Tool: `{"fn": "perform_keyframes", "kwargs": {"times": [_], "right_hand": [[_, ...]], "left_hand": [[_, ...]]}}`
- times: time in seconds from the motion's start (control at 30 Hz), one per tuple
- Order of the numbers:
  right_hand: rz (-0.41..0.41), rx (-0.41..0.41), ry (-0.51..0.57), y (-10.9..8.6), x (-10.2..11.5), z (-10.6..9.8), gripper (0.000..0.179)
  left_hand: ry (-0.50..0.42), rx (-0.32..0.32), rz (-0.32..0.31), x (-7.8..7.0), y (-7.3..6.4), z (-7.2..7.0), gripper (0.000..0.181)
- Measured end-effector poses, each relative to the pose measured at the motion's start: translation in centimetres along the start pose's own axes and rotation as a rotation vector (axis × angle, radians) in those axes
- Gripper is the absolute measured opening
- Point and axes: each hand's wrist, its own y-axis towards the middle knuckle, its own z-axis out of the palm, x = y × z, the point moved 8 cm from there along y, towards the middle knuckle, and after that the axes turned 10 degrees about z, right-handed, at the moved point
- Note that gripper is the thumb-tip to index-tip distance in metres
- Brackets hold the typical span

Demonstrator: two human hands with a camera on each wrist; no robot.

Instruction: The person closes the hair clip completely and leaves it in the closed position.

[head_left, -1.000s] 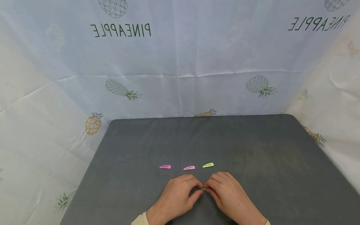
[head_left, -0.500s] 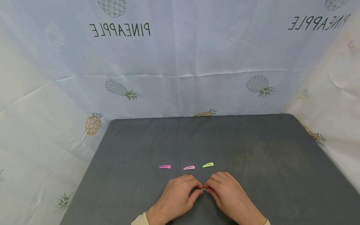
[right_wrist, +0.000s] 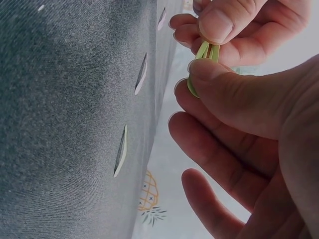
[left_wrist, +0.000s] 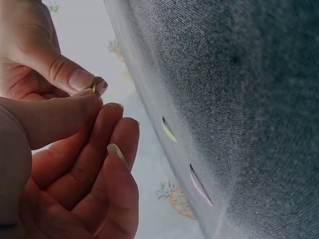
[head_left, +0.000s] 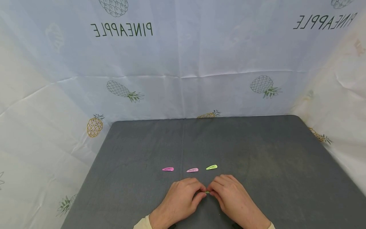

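Between my two hands is a green snap hair clip (right_wrist: 204, 51), mostly covered by fingertips. My left hand (head_left: 183, 195) pinches one end of it between thumb and forefinger. The other end is pinched by my right hand (head_left: 230, 197), whose remaining fingers stay loosely bent in the right wrist view. Beyond the hands, three more hair clips lie in a row on the dark grey table: a bright pink one (head_left: 168, 169) at left, a light pink one (head_left: 192, 170) in the middle, and a yellow-green one (head_left: 211, 167) at right, just past the right hand's fingers.
The dark grey table (head_left: 137, 146) reaches back to a pale hanging cloth (head_left: 160, 57) printed with pineapples and lettering. Similar cloth hangs along the left and right sides. A fold line runs down the table left of its middle.
Both hands keep their place and their pinch on the green hair clip. The three clips on the table have not moved; the head view shifts only very slightly.
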Motion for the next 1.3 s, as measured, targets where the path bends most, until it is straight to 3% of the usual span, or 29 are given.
{"fn": "perform_keyframes", "kwargs": {"times": [0.3,0.93,1.3], "right_hand": [[-0.015,-0.018,0.003,0.00,0.10,0.00,0.028],[0.007,0.041,0.001,0.04,-0.08,0.35,0.026],[0.006,0.017,0.024,-0.15,-0.08,0.34,0.026]], "left_hand": [[0.019,-0.005,0.013,0.01,0.02,-0.05,0.006],[0.020,0.002,0.025,0.01,-0.03,0.06,0.004],[0.002,-0.010,0.029,0.15,-0.05,0.17,0.004]]}}
